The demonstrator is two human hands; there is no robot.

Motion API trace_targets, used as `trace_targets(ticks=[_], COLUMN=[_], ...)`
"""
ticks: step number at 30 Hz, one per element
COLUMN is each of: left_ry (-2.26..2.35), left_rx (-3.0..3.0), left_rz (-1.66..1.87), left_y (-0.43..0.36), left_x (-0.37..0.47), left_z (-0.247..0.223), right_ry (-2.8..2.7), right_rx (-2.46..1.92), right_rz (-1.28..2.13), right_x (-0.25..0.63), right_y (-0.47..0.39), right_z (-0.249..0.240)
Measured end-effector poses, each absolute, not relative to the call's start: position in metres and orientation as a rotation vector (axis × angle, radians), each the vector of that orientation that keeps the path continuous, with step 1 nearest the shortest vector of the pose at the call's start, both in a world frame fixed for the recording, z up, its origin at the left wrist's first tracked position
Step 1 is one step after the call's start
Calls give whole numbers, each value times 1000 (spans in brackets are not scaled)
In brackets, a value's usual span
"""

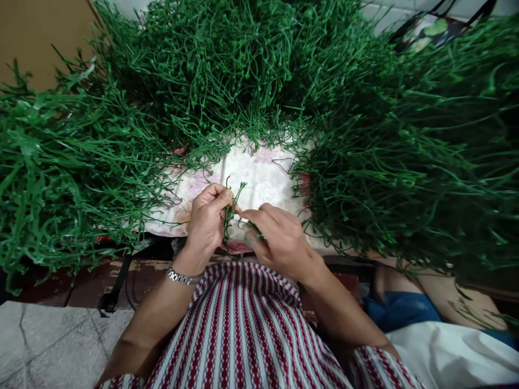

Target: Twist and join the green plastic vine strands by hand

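My left hand [210, 213] is closed in a pinch on a few thin green plant-like stems [227, 222], whose tips stick up above the fingertips and whose lower ends hang beside the palm. Close by on the right, my right hand [279, 232] has its fingers curled, the index finger reaching toward the same stems. A blurred green piece [258, 233] shows between its thumb and fingers; motion smears the detail. Beneath both hands lies a pale floral cloth [259, 178].
Large heaps of similar green stems surround the cloth: a left heap [60, 162], a back heap [243, 59] and a right heap [409, 146]. At the lower right sits another person, showing a bare leg [446, 294]. A dark patterned bag [430, 32] is at the back right.
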State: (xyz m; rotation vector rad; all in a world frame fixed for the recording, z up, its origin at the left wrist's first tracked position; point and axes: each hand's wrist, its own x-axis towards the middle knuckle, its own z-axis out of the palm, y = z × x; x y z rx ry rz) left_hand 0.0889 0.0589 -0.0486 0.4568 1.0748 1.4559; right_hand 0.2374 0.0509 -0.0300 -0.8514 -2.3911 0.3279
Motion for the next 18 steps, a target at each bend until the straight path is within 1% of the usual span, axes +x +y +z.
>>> trace_targets(ticks=[3,6,11,15,18], left_ry=[1066,1051,1036,1021,1019], left_rx=[454,472,486,493,526], left_rz=[1454,1412,1368,1380,1370], left_y=[58,57,56,57,58], left_x=[90,89,85,81,82], left_z=[-51,-53,-51,-51,-50], right_ry=[-2584,-2619,-2540,-2659,-2758], right_rx=[-882,-853,-796,-1006,-952], right_rz=[109,84,186,-15,-112], right_x=[225,223,246,267,263], right_y=[60,66,62,54,53], right_z=[-45,-53,-40,-29,-32])
